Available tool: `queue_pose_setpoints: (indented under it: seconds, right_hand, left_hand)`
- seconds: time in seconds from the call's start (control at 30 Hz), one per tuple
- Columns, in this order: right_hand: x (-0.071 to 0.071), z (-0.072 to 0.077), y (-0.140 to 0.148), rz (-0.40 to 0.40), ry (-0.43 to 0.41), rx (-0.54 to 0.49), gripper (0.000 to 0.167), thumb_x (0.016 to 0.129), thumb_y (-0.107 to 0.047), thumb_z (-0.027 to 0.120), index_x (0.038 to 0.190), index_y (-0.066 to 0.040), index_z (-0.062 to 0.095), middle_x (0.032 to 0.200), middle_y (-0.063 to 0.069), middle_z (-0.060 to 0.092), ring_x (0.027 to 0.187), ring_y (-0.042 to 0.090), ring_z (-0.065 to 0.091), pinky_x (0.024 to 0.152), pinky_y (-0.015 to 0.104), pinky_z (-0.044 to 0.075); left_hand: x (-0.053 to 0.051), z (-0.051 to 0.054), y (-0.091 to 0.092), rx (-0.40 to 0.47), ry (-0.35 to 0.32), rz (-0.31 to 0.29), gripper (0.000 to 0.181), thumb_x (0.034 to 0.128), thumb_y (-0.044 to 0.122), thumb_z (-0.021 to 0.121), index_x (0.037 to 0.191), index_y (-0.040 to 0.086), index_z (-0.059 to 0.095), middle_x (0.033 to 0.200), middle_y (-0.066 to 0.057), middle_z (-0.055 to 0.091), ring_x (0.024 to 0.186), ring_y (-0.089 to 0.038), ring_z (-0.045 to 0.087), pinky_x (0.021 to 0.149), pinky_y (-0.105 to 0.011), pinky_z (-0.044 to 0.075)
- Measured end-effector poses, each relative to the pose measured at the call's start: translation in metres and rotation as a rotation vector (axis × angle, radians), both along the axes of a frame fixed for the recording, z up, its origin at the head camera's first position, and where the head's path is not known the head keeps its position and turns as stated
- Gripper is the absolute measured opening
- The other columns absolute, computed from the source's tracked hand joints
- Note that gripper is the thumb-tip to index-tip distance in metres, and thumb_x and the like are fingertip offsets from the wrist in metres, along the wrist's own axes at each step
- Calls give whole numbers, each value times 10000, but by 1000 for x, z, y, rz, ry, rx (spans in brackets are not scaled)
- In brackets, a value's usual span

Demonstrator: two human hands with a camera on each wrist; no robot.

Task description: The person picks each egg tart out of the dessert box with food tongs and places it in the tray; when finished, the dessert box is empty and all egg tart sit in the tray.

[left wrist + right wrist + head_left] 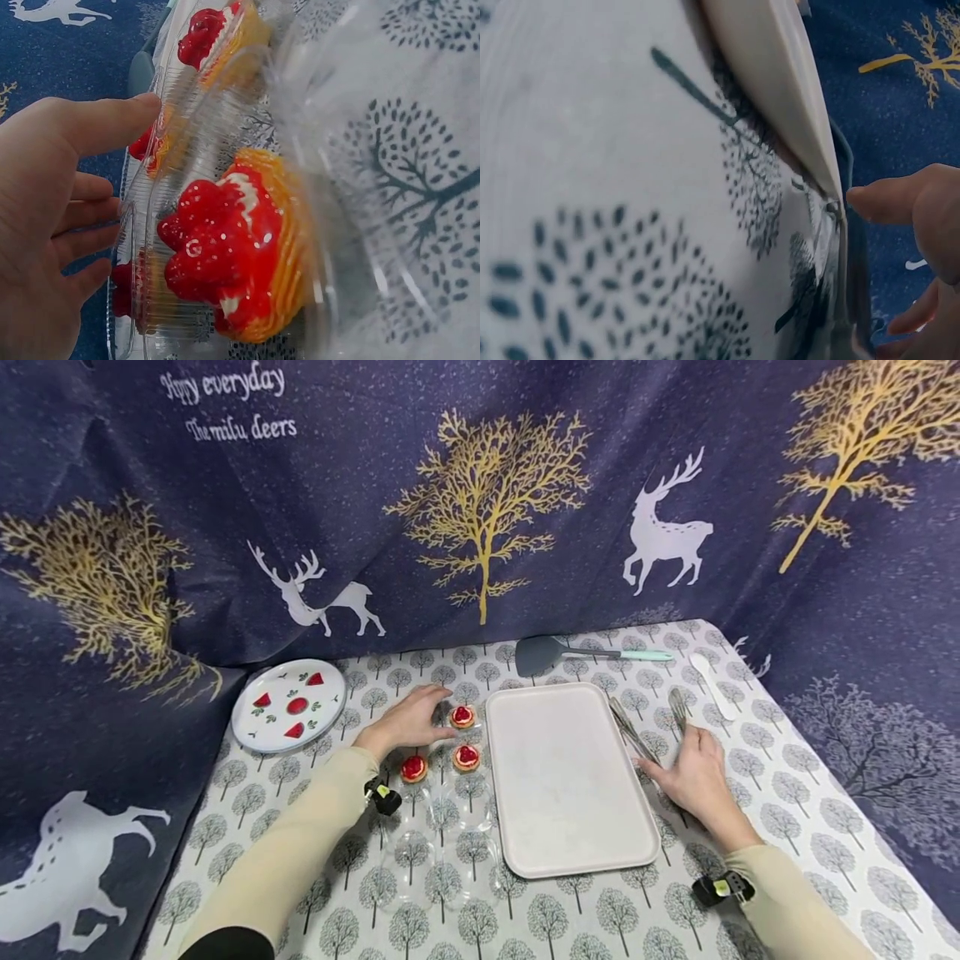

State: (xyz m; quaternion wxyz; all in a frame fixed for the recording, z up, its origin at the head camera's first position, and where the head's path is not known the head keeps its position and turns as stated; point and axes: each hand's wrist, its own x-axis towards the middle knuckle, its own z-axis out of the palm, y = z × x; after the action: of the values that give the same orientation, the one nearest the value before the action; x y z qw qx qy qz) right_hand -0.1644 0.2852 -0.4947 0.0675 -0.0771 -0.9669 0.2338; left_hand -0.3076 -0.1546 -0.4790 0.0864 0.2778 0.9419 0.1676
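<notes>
My left hand [408, 718] reaches over the far end of a clear plastic box [442, 860], fingers loosely bent and thumb apart, gripping nothing. Close to it in the box sit red-topped fruit tarts, one at the far right [462, 717], one below it [466, 757] and one at left [413, 768]. The left wrist view shows a large tart [240, 255] behind the clear plastic, others beyond. Over on the right, my right hand [697, 772] hovers by a wire whisk [678, 706] and a slim metal utensil [626, 727]. Its fingers look relaxed; whether they touch either is unclear.
A pale rectangular tray [570, 777] lies between the hands. Behind it is a turner with a dark blade [536, 656]. A white spoon [712, 685] lies far right, and a round plate [243, 732] with watermelon designs far left. A dark blue curtain [330, 510] hangs behind.
</notes>
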Motion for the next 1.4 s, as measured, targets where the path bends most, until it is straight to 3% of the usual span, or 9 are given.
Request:
queue_pose_setpoints:
  seconds: [0.3,0.63,0.9,1.23,1.4]
  right_hand:
    - [-4,-6,3,-31,-98,20,1086,814,-487,721,1410,230,162,1362,497,243,1244,624,245,1050,716,276]
    - [-6,-11,5,-46,-63,41,975,858,-464,679,1361,242,233,1277,492,311,1192,608,288,1002,701,324]
    - [-4,-10,8,-36,-82,45,906,875,-442,667,1329,244,284,1226,480,360,1145,598,341,981,692,349]
    - [-8,5,10,11,-29,46,883,862,-452,686,1335,207,337,1195,439,439,1146,611,384,996,698,352]
    - [-15,20,5,48,-55,48,964,869,-484,669,1415,197,257,1347,478,340,1226,635,324,1046,710,299]
  left_hand:
    - [-1,1,-2,-17,-23,-7,839,821,512,723,1451,43,430,1539,-195,352,1433,-367,306,1189,-518,256]
    - [-2,4,1,-31,-53,17,871,806,532,729,1467,62,410,1562,-184,313,1449,-354,276,1193,-525,238]
    - [-2,2,2,-23,-72,15,854,808,518,732,1460,62,421,1557,-175,328,1451,-356,270,1187,-547,233]
    - [-3,2,3,-25,-44,3,780,840,510,705,1427,53,473,1519,-176,394,1420,-366,330,1184,-518,270]
    - [-3,2,3,-12,-41,-3,759,847,491,710,1413,37,488,1501,-180,417,1407,-365,351,1182,-505,284]
